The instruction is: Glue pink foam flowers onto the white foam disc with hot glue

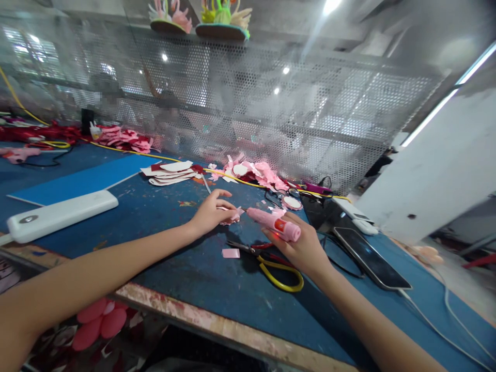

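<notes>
Near the centre of the frame, we had our left hand (209, 216) on a small pinkish piece (231, 220), its fingers bent and their tips closed about it; just how the thumb met it was hidden from us. In our right hand (306, 245), right of centre, we gripped a pink glue gun (267, 220), its nozzle aimed leftward at the piece, very near it — whether the two touched, we could not tell.

We judged the step in hand to be putting glue on that piece. The next move, as we read it, called for a steady nozzle at the chosen spot and a light hold, with our left fingertips kept clear of the hot end.

Our left forearm reached in from the lower left, the wrist low over the table (174, 294); our right came up from the lower right, palm wrapped about the gun's body. Below the gun lay scissors (258, 253), partly behind our right hand, with a pink strip (231, 253) just beside their blades.
</notes>
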{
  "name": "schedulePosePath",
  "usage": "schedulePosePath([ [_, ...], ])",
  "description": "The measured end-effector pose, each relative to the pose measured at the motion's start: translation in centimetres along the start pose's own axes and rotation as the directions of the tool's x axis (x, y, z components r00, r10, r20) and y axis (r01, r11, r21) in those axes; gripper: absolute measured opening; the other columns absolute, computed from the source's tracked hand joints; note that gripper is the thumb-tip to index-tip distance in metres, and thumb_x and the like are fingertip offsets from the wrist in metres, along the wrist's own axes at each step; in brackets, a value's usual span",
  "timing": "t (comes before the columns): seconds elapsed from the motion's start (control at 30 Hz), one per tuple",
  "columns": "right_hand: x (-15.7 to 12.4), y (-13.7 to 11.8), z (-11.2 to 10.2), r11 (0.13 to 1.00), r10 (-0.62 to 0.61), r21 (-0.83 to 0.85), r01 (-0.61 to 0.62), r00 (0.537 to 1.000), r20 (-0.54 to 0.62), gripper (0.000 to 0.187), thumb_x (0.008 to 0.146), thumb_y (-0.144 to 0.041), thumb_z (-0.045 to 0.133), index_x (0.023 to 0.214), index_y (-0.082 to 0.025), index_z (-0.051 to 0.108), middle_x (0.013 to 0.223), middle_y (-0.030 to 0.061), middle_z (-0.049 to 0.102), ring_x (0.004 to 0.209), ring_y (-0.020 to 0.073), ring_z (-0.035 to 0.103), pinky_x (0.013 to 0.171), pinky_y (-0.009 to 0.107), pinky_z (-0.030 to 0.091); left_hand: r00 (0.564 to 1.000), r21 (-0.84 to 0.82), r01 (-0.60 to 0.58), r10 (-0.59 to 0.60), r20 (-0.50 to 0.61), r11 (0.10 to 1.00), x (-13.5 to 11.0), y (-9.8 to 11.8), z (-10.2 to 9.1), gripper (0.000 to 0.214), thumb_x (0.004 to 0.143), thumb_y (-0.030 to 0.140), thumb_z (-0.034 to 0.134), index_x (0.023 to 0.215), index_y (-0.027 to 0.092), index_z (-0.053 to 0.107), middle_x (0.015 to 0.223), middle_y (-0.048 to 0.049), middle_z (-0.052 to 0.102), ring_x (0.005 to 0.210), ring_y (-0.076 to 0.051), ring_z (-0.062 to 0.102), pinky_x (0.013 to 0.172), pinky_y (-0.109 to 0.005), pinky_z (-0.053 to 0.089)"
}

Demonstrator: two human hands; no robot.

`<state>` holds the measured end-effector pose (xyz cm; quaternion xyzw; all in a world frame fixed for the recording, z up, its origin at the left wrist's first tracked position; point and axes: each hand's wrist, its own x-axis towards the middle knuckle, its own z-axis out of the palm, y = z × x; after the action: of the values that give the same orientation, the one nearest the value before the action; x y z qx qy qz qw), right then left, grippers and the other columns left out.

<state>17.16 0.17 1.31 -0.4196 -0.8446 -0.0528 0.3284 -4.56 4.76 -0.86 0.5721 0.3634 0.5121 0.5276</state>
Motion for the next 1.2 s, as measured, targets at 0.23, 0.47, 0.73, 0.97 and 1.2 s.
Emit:
schedulePosePath([
  [0.23,0.0,0.2,0.2,0.999,0.005,-0.040,-0.005,1.000,0.013,0.027,0.085,-0.042,0.047,0.077,-0.018,0.058,0.070,0.0050,0.055,0.068,0.0187,0.053,0.062,0.030,0.043,0.999,-0.002,0.002,-0.002,-0.034,1.000,-0.2,0.5,0.0,0.044,0.063,0.018,0.070,0.097,0.017,0.041,0.071,0.0005,0.063,0.058,-0.012,0.062,0.051,-0.021,0.047],
  [0.47,-0.1,2.2,0.3,0.953,0.158,-0.272,-0.133,0.985,0.073,0.017,0.079,-0.033,0.054,0.090,-0.022,0.062,0.082,0.0065,0.059,0.079,0.0206,0.057,0.068,0.031,0.044,0.996,-0.139,0.015,-0.027,-0.082,0.990,-0.2,0.9,0.2,0.044,0.064,0.014,0.070,0.098,0.016,0.042,0.072,0.0013,0.063,0.058,-0.010,0.060,0.057,-0.022,0.049],
  [0.73,0.6,-1.7,1.1,0.755,0.418,0.545,-0.364,0.908,0.028,0.024,0.073,-0.035,0.060,0.090,-0.019,0.055,0.079,0.0039,0.060,0.069,0.0172,0.057,0.062,0.031,0.048,0.983,-0.506,0.158,-0.181,0.003,0.848,-2.1,1.3,2.8,0.046,0.061,0.010,0.073,0.098,0.019,0.047,0.074,0.0035,0.061,0.064,-0.006,0.058,0.061,-0.016,0.046],
  [0.97,0.6,-4.4,2.4,0.505,0.548,0.782,-0.365,0.836,0.036,0.023,0.071,-0.040,0.066,0.072,-0.018,0.059,0.062,-0.0012,0.058,0.054,0.0118,0.053,0.052,0.025,0.047,0.989,-0.518,0.146,-0.132,0.062,0.843,-3.1,0.9,4.4,0.047,0.062,0.015,0.074,0.100,0.019,0.046,0.073,0.0030,0.063,0.065,-0.008,0.061,0.066,-0.020,0.048],
  [1.2,0.7,-2.8,1.8,0.381,0.639,0.867,-0.320,0.769,0.003,0.024,0.069,-0.038,0.069,0.075,-0.019,0.056,0.064,-0.0009,0.061,0.060,0.0134,0.059,0.050,0.024,0.051,0.959,0.455,-0.279,0.271,0.083,0.846,1.8,-0.2,-1.2,0.012,0.073,0.021,0.059,0.084,0.017,0.058,0.088,-0.0052,0.064,0.086,-0.019,0.060,0.077,-0.031,0.046],
])
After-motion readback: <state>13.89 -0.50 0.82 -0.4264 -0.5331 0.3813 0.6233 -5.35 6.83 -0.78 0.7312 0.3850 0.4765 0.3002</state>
